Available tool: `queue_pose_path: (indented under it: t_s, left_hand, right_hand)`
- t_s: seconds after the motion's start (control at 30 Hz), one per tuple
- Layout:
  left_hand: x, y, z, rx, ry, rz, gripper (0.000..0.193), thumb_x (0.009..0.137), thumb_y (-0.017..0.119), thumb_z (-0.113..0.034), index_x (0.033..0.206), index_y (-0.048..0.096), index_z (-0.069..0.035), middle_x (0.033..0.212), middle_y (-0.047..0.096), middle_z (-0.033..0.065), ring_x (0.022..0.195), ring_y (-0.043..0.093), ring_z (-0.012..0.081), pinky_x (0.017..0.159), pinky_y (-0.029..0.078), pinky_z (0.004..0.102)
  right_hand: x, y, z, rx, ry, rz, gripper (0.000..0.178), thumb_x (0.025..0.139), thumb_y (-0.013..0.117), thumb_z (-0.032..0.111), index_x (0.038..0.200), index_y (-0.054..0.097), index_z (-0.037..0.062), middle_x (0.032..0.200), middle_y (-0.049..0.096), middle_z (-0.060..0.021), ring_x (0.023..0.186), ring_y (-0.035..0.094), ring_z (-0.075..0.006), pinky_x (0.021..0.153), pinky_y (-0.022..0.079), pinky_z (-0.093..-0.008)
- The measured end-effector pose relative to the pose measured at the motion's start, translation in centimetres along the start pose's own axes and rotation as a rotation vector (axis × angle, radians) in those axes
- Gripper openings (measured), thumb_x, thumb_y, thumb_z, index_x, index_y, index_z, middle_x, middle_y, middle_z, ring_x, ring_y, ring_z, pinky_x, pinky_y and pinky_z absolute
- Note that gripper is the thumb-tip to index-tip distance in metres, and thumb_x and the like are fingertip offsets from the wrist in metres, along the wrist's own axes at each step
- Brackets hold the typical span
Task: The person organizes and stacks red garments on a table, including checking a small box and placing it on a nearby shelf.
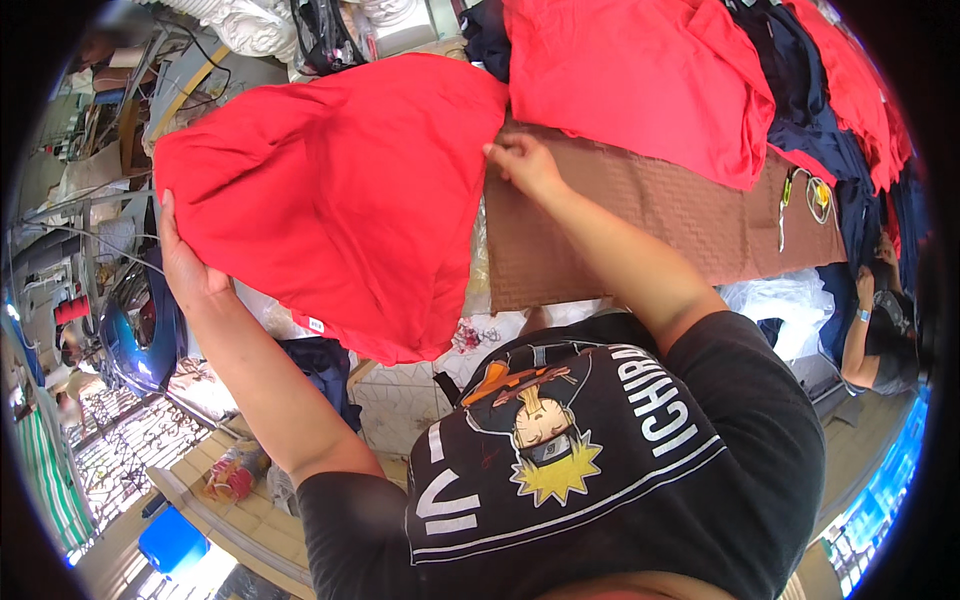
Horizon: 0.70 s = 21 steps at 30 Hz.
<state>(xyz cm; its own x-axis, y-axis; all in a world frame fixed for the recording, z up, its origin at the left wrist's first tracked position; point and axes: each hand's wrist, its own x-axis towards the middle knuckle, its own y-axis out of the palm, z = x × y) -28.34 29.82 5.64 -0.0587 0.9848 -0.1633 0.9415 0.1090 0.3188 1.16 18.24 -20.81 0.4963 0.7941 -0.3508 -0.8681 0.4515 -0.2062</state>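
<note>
A red cloth garment (340, 190) is spread between my hands, loosely creased, its lower edge hanging past the table's near side. My left hand (193, 262) grips its left edge, with part of the fingers hidden by the cloth. At the garment's right edge, my right hand (525, 166) has its fingers curled and pinches the border. A small white tag (316, 325) shows near the hanging lower edge. Under and right of my right hand lies a brown textured cloth (600, 215) covering the table.
Another red garment (640, 80) lies at the back of the brown cloth. Dark blue cloth (790, 90) is piled on the right, near a small yellow-green tool with a white cord (820, 195). Clear plastic (785, 310) hangs below the table edge. Another person (880, 330) is at far right.
</note>
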Motion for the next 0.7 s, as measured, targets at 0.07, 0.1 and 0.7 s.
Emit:
queue_pose_path:
  t_s: [0.07, 0.1, 0.7]
  left_hand:
    - [0.5, 1.1, -0.3, -0.032, 0.079, -0.048, 0.041, 0.086, 0.055, -0.026, 0.117, 0.05, 0.0, 0.119, 0.054, 0.0135, 0.108, 0.053, 0.027, 0.093, 0.044, 0.0412]
    - [0.5, 1.4, -0.9, -0.065, 0.136, -0.079, 0.042, 0.086, 0.055, -0.026, 0.117, 0.05, 0.001, 0.118, 0.055, 0.0138, 0.108, 0.053, 0.0276, 0.092, 0.044, 0.0412]
    - [-1.2, 12.0, 17.5, 0.672, 0.291, 0.431, 0.031, 0.081, 0.065, -0.028, 0.098, 0.062, -0.003, 0.086, 0.065, 0.0087, 0.074, 0.057, 0.0098, 0.069, 0.045, 0.0263]
  right_hand:
    - [1.1, -0.5, 1.6, 0.235, 0.135, 0.035, 0.045, 0.075, 0.069, 0.034, 0.099, 0.057, -0.0018, 0.086, 0.062, -0.0097, 0.07, 0.062, -0.0172, 0.059, 0.048, -0.0279]
    - [1.6, -0.3, 2.4, 0.355, 0.199, 0.062, 0.042, 0.076, 0.069, 0.033, 0.098, 0.058, -0.0011, 0.085, 0.062, -0.0086, 0.066, 0.061, -0.0147, 0.055, 0.047, -0.0265]
    - [2.8, -1.1, 15.2, -0.077, -0.445, 0.211, 0.024, 0.078, 0.069, 0.025, 0.075, 0.06, 0.003, 0.075, 0.063, -0.0024, 0.077, 0.059, -0.0096, 0.067, 0.045, -0.0288]
